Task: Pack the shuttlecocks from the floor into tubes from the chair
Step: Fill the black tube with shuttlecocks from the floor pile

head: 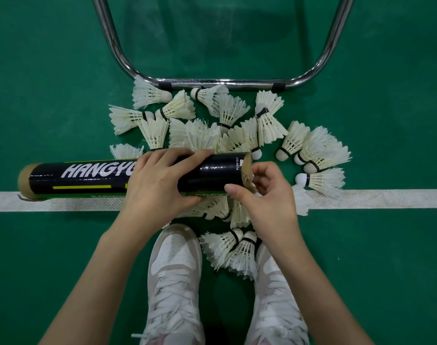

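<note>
- The fingers (187,155) of the left hand (160,180) curl over the top of a black shuttlecock tube (93,176), and the thumb comes up under it, so the hand holds the tube around its middle.
- The right hand (267,192) sits at the tube's open end. Its fingers are bent in toward the mouth and its thumb lies flat against the tube's side. I cannot tell if they pinch a shuttlecock, as the hand hides the mouth.
- The tube lies sideways, held just above the floor. It is shiny, with big white letters, a yellow stripe and a brown cardboard rim at each end. The left hand covers some of the letters.
- A pile of white feather shuttlecocks (227,113) lies on the floor around and under the tube. Each has a round cork tip and a spread skirt of feathers. Some are hidden under the tube and hands.
- Two more shuttlecocks (232,250) lie between a pair of white lace-up shoes (175,275).
- The floor (50,70) is a smooth green court mat with a bumpy white line (374,197) running across it.
- A bent shiny metal chair leg (225,82) rests on the floor behind the pile. Its top is cut off.
</note>
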`<action>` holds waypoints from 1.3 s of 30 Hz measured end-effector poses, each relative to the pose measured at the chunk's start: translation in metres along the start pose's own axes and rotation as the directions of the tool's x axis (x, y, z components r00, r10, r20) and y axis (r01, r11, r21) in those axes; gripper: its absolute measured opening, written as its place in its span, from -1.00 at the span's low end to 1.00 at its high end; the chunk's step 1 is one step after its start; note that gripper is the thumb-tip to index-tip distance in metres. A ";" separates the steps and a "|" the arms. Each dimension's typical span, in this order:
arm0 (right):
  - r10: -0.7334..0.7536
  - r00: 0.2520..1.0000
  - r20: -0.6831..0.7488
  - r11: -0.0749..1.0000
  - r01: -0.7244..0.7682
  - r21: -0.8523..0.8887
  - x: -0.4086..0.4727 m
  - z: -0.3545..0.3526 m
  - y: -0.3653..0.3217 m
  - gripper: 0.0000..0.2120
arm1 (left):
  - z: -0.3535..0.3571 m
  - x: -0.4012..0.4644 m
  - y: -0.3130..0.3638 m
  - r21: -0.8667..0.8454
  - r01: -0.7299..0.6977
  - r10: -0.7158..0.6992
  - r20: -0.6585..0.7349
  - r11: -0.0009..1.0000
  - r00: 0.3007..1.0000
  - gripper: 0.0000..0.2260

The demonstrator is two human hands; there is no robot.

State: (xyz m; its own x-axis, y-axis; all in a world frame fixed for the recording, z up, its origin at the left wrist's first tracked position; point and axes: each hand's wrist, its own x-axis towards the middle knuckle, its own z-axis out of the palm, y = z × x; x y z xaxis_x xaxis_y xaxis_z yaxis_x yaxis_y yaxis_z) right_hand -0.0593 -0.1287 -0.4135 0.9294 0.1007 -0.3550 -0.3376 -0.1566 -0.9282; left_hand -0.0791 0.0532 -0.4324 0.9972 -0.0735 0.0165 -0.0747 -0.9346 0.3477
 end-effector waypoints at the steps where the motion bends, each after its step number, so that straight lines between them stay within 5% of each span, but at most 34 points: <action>1: 0.006 1.000 0.027 1.000 -0.006 0.025 0.000 -0.001 0.000 -0.71 | 0.000 0.000 0.000 -0.001 -0.003 0.003 -0.004 1.000 1.000 -0.32; 8: 0.001 0.985 0.174 0.997 -0.014 0.074 -0.001 -0.002 0.002 -0.75 | 0.000 -0.001 0.001 0.006 -0.009 0.009 -0.003 1.000 1.000 -0.34; 16: -0.023 0.987 0.158 1.000 0.021 0.009 -0.001 -0.006 0.001 -0.83 | 0.000 0.000 0.002 0.014 0.002 -0.002 -0.002 1.000 1.000 -0.35; 39: 0.039 0.899 0.437 0.991 -0.089 0.095 0.010 -0.016 -0.008 -0.69 | 0.000 -0.001 0.004 0.013 -0.015 0.015 0.007 1.000 1.000 -0.34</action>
State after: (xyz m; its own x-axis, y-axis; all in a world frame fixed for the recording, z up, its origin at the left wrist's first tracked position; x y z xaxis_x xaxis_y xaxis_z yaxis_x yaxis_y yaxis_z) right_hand -0.0447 -0.1419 -0.4085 0.7570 0.5138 -0.4037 -0.4315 -0.0708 -0.8993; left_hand -0.0803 0.0498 -0.4314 0.9958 -0.0899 0.0152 -0.0897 -0.9377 0.3357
